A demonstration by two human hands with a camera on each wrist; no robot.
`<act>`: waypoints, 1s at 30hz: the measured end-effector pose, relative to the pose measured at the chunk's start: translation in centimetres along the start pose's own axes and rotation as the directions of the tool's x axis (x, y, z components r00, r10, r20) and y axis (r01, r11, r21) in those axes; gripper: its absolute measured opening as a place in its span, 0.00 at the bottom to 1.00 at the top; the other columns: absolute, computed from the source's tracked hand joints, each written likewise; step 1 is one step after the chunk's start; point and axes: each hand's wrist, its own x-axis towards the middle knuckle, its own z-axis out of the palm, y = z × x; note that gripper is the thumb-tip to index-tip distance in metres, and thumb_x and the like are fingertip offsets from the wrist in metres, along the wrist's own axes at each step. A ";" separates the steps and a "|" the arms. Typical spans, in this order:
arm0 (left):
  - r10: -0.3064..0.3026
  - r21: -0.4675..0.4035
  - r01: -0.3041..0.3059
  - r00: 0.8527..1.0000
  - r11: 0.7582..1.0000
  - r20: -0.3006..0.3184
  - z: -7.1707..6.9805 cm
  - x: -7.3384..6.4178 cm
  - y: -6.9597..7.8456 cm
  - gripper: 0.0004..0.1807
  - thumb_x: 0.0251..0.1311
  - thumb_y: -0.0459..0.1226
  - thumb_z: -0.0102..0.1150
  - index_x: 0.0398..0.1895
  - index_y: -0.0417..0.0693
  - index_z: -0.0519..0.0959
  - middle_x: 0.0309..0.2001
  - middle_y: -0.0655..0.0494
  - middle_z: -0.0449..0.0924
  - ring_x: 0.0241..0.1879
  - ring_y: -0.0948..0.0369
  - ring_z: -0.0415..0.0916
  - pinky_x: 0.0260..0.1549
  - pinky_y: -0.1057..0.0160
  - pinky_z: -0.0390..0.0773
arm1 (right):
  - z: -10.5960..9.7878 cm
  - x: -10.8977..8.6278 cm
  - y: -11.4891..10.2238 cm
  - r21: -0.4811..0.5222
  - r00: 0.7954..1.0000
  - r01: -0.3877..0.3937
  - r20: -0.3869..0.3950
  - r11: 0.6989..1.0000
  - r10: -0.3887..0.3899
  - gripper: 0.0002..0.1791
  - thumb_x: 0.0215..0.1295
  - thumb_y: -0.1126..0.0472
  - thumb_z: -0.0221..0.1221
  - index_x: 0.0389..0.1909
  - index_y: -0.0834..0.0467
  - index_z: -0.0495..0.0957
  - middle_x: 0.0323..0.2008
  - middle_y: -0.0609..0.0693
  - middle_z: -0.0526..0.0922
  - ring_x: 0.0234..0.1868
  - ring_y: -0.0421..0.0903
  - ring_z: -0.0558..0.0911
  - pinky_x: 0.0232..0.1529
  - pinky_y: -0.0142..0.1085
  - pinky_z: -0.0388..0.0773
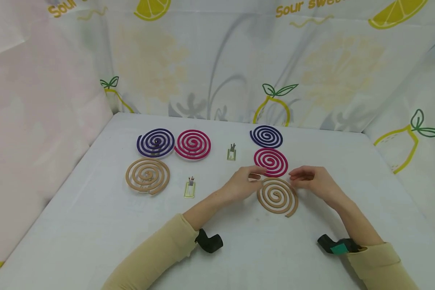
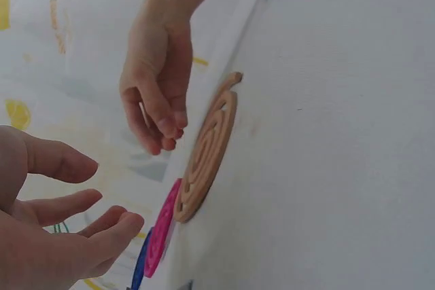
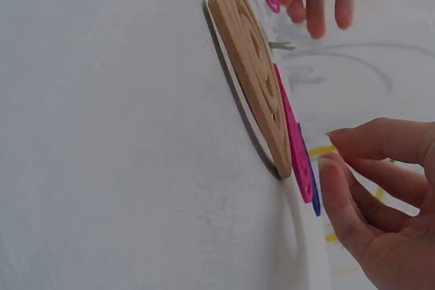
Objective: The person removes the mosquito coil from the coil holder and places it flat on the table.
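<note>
Head view first: my left hand (image 1: 243, 183) and right hand (image 1: 315, 181) flank a tan, flat spiral coil (image 1: 276, 196) on the white table (image 1: 261, 257), and neither grips anything. The left leaves a wide gap between thumb and fingers; the right's thumb and forefinger stand narrower. Whether a fingertip brushes the rim I cannot tell. Placed this way, they seem to keep both sides of the coil within reach. My forearms slant inward from the lower edge, beige sleeves (image 1: 159, 251) near the elbows, fingers bent softly and pointing toward each other.

Beyond the tan coil lie a magenta spiral coil (image 1: 270, 162) and a dark blue spiral coil (image 1: 266, 136), edge close to edge in a column, probably to keep them in order. Left of them stand two small metal stands (image 1: 231, 153) with yellowish rectangular bases. Farther left, another dark blue coil (image 1: 156, 141), another magenta coil (image 1: 193, 143) and another tan coil (image 1: 148, 174) form a cluster; metal showing through their gaps suggests that similar stands prop them. Lemon-printed white cloth (image 1: 217, 52) closes the back.
</note>
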 end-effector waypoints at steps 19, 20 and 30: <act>0.055 -0.063 -0.064 0.988 0.996 -0.147 -8.9 -0.7 1.5 0.23 0.71 0.33 0.54 0.68 0.43 0.71 0.66 0.47 0.74 0.65 0.53 0.73 0.66 0.54 0.72 | 0.1 -1.0 -2.6 0.077 0.982 0.112 -0.159 0.991 -0.099 0.24 0.66 0.57 0.66 0.59 0.65 0.76 0.39 0.38 0.85 0.40 0.32 0.83 0.44 0.22 0.80; 0.049 -0.067 -0.060 0.986 0.996 -0.160 -9.6 -0.8 1.5 0.23 0.71 0.33 0.54 0.68 0.42 0.71 0.66 0.47 0.74 0.65 0.53 0.73 0.67 0.54 0.71 | 0.1 -1.1 -2.6 0.085 0.981 0.120 -0.162 0.989 -0.105 0.24 0.66 0.58 0.66 0.59 0.65 0.76 0.39 0.37 0.85 0.40 0.32 0.84 0.44 0.22 0.80; 0.008 -0.059 -0.024 0.964 0.998 -0.267 -15.3 -2.1 0.2 0.25 0.73 0.35 0.50 0.71 0.41 0.67 0.69 0.44 0.69 0.70 0.51 0.65 0.70 0.53 0.67 | 0.5 -1.2 -3.0 0.122 0.975 0.144 -0.185 0.982 -0.120 0.25 0.66 0.57 0.65 0.60 0.64 0.75 0.42 0.43 0.86 0.41 0.32 0.84 0.44 0.23 0.80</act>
